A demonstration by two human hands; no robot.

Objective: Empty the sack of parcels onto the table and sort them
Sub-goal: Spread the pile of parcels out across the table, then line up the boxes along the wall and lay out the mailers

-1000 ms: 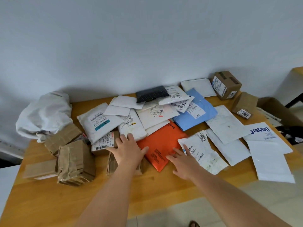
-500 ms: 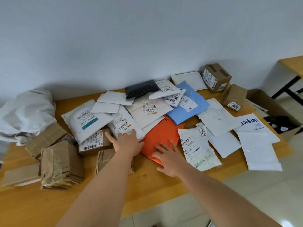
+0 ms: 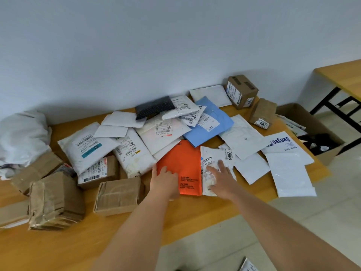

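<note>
Left hand (image 3: pixel 166 180) flat on orange mailer (image 3: pixel 180 165), fingers spread, gripping nothing. Right hand (image 3: pixel 221 178) flat, fingers straight, on crumpled white parcel (image 3: pixel 214 165) just right of orange mailer. Blue mailer (image 3: pixel 207 124) behind orange mailer. Emptied sack (image 3: pixel 21 137) far left of it, on table (image 3: pixel 64 247).
</note>
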